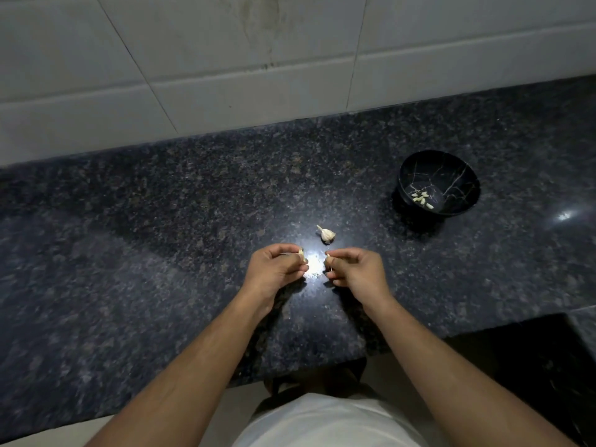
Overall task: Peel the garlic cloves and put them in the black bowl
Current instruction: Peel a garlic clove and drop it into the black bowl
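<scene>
Head view: dark speckled counter [161, 221], tiled wall behind.
Left hand [274, 269]: fingers curled, pinching a garlic clove [302, 255].
Right hand [356, 271]: pinching a pale scrap [328, 258]; skin or clove, unclear.
Garlic bulb piece [326, 234]: just beyond both hands.
Black bowl [451, 169]: far right, holding peeled cloves [422, 199].

Garlic bulb [326, 234] left of bowl [439, 182] holding cloves [422, 198].

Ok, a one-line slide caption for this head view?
Both hands, left hand and right hand, pinch garlic pieces over the granite counter; garlic bulb beyond, peeled cloves in black bowl.
</scene>
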